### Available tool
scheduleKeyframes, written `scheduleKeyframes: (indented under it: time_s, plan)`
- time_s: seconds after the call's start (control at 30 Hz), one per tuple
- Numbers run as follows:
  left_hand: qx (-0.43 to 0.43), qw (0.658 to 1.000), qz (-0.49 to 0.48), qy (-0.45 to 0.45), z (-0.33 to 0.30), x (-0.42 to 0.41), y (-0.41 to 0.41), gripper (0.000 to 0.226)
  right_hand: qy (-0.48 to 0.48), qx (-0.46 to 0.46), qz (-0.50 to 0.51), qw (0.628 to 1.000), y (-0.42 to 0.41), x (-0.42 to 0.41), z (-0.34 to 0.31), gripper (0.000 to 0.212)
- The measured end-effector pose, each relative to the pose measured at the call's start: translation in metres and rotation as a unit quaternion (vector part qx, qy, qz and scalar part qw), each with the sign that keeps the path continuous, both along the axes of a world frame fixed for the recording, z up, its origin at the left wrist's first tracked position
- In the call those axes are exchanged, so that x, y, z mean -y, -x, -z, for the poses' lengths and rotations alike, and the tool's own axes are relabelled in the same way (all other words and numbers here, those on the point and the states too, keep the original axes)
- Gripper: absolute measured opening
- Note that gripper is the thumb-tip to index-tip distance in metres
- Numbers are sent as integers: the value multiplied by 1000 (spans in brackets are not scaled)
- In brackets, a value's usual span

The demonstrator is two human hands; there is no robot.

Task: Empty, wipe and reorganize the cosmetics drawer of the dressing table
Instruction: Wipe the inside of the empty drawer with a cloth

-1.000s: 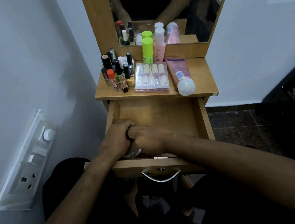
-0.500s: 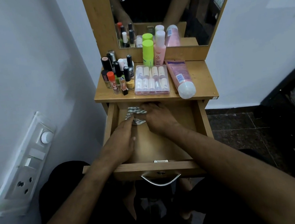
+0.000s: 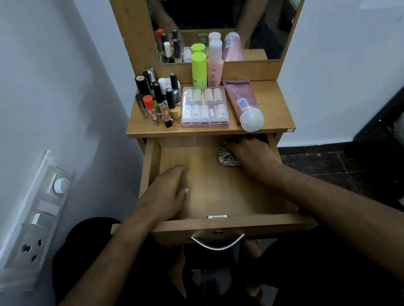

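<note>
My left hand (image 3: pixel 168 195) lies flat, fingers spread, on the drawer (image 3: pixel 206 177) floor. Drawer's emptied; bottles etc. (image 3: pixel 161 101) sit up top on the dressing table (image 3: pixel 270 98). Right hand (image 3: pixel 249 152) presses the cloth (image 3: pixel 225 157) at the back-right corner, wiping. Restocking's left to do.

lime-green bottle (image 3: pixel 199 70), pink tube (image 3: pixel 243 100), striped cloth (image 3: pixel 226 157)

head cam | faces fwd+down, close above open drawer (image 3: pixel 229 222) | single view, no overlap
</note>
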State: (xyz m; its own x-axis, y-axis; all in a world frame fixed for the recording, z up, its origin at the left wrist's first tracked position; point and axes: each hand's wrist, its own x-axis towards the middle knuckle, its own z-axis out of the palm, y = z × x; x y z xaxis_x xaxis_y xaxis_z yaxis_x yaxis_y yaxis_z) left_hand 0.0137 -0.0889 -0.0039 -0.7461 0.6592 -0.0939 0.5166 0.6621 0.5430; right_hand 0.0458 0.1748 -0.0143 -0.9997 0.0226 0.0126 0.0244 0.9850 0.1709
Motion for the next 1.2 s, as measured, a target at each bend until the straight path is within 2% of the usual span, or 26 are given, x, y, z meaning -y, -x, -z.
scheduleKeyframes:
  time_s: [0.13,0.33,0.47,0.53,0.73,0.83,1.07,1.2]
  plan:
    - [-4,1000,6,-3,1,1,0,56,38,62,-7,997,0,6,-5,32]
    - [27,996,76,-27,1,-1,2,46,161,173,-67,969,-51,9,-30,52]
    - [50,990,121,-45,2,-1,2,44,211,247,-120,938,-67,2,-38,33]
    - [51,990,126,-47,3,-1,3,43,204,260,-140,934,-67,3,-38,35]
    - [50,989,140,-6,4,-2,4,35,205,219,-184,936,-51,39,-29,39]
    - [-3,995,96,16,6,-1,6,27,241,202,-197,929,-38,65,-28,36]
    - [-9,997,24,67,9,-2,5,27,248,140,-182,941,-15,95,-9,32]
    - [5,999,21,49,7,1,3,23,371,108,-137,912,-22,81,-2,27]
